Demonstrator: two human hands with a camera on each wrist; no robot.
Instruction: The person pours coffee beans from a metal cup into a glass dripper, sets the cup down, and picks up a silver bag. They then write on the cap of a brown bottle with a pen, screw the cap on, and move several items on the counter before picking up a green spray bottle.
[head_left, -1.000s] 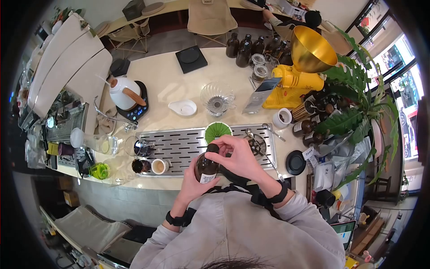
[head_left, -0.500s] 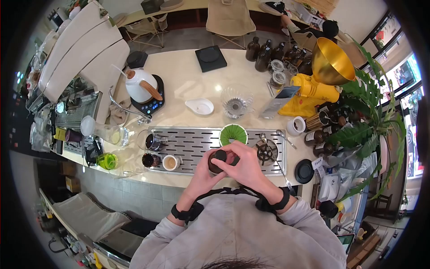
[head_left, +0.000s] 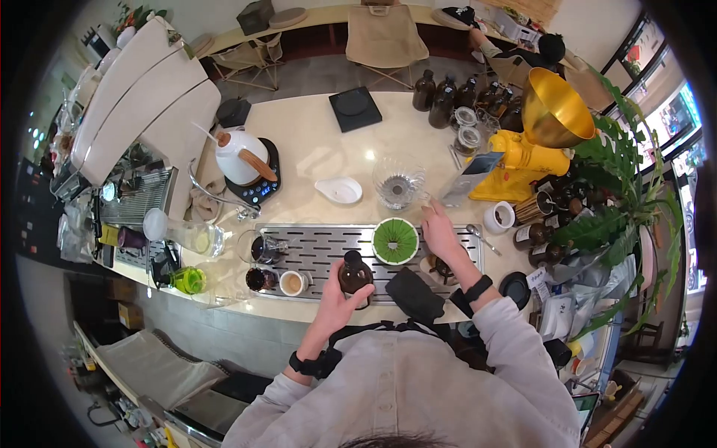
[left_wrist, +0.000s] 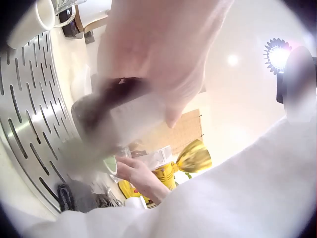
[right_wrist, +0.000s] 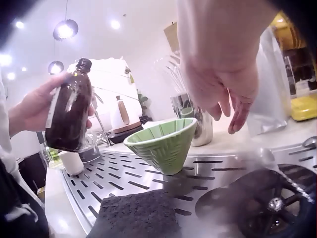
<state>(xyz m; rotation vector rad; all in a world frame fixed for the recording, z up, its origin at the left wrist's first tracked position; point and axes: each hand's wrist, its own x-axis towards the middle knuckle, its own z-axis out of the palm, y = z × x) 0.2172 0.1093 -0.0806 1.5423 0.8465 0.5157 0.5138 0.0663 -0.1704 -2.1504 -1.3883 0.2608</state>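
Observation:
A brown glass bottle (head_left: 355,278) is gripped in the left hand (head_left: 334,305) above the front of the drip tray (head_left: 321,246). In the right wrist view the bottle (right_wrist: 69,111) leans slightly and its threaded neck has no cap on it; the left hand (right_wrist: 37,106) wraps it from behind. The right hand (head_left: 442,237) reaches forward past the green ribbed dripper (head_left: 396,240), close to a clear glass dripper (head_left: 398,184). Its fingers hang down loosely in the right wrist view, with nothing visible in them. A blur covers the bottle (left_wrist: 94,119) in the left wrist view.
A dark folded cloth (head_left: 415,296) lies on the tray's front edge. Left of the bottle stand a small cup (head_left: 293,283) and dark-filled glasses. Behind are a white dish (head_left: 339,190) and a kettle (head_left: 243,158); a yellow grinder (head_left: 515,168) stands at the right.
The right hand has left the bottle's top and moved forward and right. The left hand still grips the bottle, now more fully in view, and the dark cloth is uncovered.

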